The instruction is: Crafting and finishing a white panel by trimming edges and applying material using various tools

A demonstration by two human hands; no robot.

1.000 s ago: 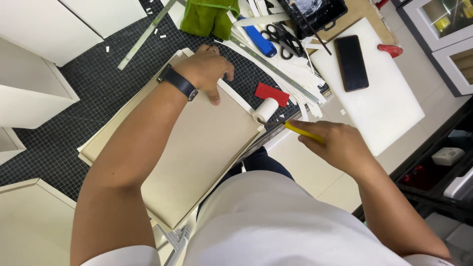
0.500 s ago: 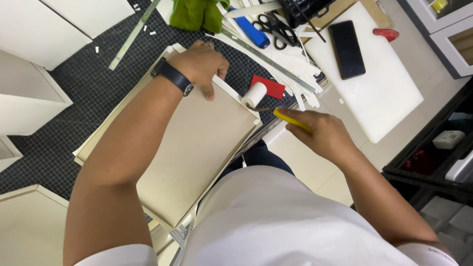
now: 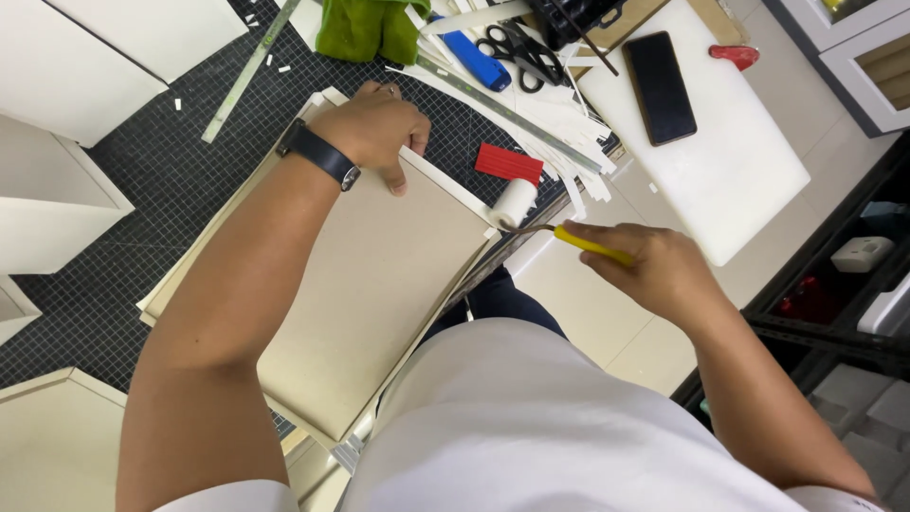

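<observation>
Hands (image 3: 374, 128) roll flat tan board (image 3: 379, 284)

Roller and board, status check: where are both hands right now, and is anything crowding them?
Left hand flat on the beige board. Right hand grips yellow-handled roller, at board's right edge. Red block and paper strips close beside roller.

A board (image 3: 379, 284) lies on the cutting mat (image 3: 123, 237), its near end over the bench's near edge. The left hand (image 3: 374, 128) presses its far end. At its right edge sits a roller (image 3: 517, 202), held by the right hand (image 3: 654, 270). Behind the roller lie a block (image 3: 509, 163), a ruler (image 3: 507, 114) and scissors (image 3: 517, 43); a phone (image 3: 659, 87) rests on what seems a separate board (image 3: 749, 180) toward the right.
</observation>
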